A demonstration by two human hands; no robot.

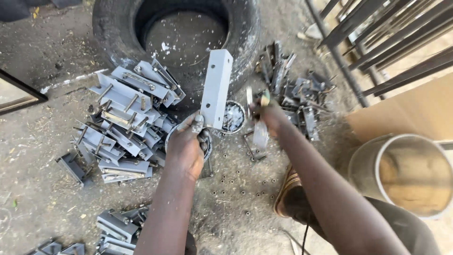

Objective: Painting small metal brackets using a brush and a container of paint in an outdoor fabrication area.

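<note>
the left hand (186, 141) clenches the lower end of a grey painted steel bracket (216, 89), upright above the paint tin (233, 116); it looks stiff, weighty, perhaps wet-slick; the right hand (264, 111) grips a blurred brush (260, 133).

I see my left hand (186, 144) on a bracket (216, 89) of metal under smooth, matt grey paint. The piled brackets (125, 123) look the same, with bare steel bolts. The darker heap (295, 92) seems unpainted, dull metal. The tyre (174, 33) is matt black rubber, dusty. The floor (37, 141) is rough, gritty concrete, and the cardboard (415, 108) is plain brown.
</note>
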